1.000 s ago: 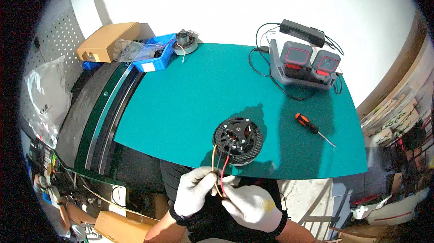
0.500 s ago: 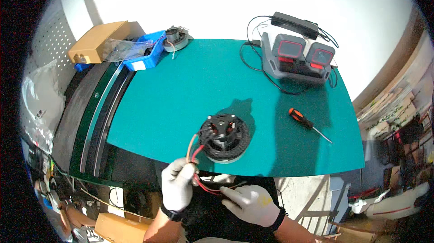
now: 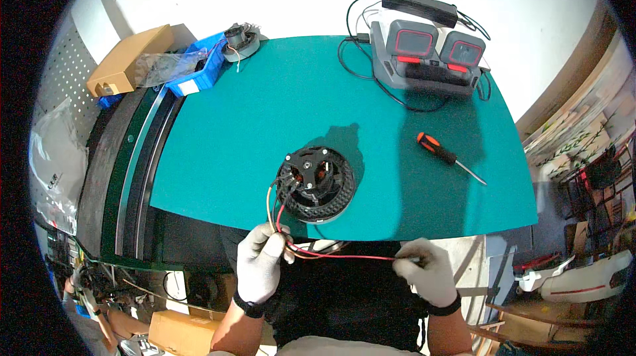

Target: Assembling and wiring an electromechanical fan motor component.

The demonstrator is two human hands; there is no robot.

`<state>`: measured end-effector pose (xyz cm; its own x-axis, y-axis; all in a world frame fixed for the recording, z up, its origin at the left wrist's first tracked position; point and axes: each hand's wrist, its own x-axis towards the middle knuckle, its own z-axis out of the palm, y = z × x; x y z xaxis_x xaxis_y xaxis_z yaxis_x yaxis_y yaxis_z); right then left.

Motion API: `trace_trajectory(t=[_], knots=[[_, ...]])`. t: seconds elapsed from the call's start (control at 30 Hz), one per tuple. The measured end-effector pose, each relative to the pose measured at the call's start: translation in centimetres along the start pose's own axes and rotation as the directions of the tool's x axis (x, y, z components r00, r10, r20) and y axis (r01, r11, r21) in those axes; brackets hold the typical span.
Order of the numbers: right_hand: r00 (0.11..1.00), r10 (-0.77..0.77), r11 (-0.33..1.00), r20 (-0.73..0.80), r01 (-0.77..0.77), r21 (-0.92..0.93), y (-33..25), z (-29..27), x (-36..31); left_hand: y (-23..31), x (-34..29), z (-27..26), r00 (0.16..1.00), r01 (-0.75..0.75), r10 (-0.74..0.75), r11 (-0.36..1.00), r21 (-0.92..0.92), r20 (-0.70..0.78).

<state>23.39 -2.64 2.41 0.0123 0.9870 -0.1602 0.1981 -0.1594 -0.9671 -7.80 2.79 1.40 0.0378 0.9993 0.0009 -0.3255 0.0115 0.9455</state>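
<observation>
At the near edge of the teal work mat (image 3: 265,124), a round black motor with copper windings (image 3: 316,184) sits with its wires trailing off toward the person. Left of the motor and beyond the mat's far corner lie a tan cardboard box (image 3: 126,58), a blue plastic bin (image 3: 199,68) and a small grey spool-like part (image 3: 239,41). Just below the motor, the white-gloved left hand (image 3: 260,263) is clenched around the bundle of wires, while the white-gloved right hand (image 3: 430,273) pinches the end of a thin red wire (image 3: 344,256) stretched taut between both hands. Right of the motor rests an orange-and-black-handled screwdriver (image 3: 447,154), and beyond it a grey charging dock with two battery packs (image 3: 427,58).
</observation>
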Motion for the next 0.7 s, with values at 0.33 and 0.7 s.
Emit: trace_trajectory(t=[0.33, 0.7], knots=[[0.682, -0.53, 0.749, -0.504, 0.097, -0.656, -4.2, -7.9, 5.7, 0.6, 0.5, 0.0, 0.997, -0.045, 0.056, 0.975, 0.216, -0.046], [0.961, -0.264, 0.458, -0.087, 0.045, -0.888, -4.9, -9.3, 11.5, 0.7, 0.9, -0.1, 1.0, -0.024, 0.028, 0.959, 0.283, -0.012]])
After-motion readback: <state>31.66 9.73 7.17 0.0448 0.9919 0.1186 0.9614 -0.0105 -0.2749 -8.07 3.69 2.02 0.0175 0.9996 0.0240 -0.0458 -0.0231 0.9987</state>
